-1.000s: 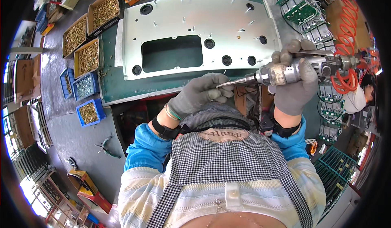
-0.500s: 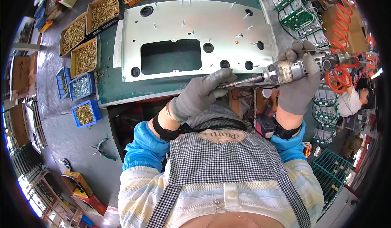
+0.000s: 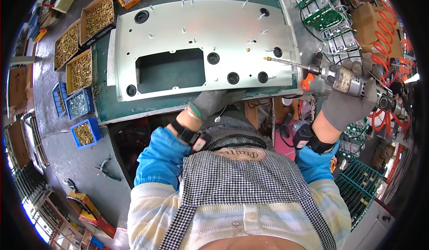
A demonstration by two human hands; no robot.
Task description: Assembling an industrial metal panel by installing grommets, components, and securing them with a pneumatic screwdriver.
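One perforated silver sheet-metal panel (image 3: 223, 31).
Gray-gloved right grip (image 3: 351, 103) clasps silver cylindrical driver (image 3: 345, 80); gray-gloved left grip (image 3: 213, 102): obscured, state uncertain.

The head view originates from the left unit of two wide fisheye cameras worn side by side on the person's head. The lens faces steeply downward; the picture is upright and unmirrored. The wearer's chest and checked apron (image 3: 239, 178) lie nearest, in the lower centre. The hands (image 3: 342, 109) occupy mid-frame, at close range. The worktop (image 3: 106, 106) extends across the upper half, beyond the apron. Straight edges bend toward the dark, rounded rim.
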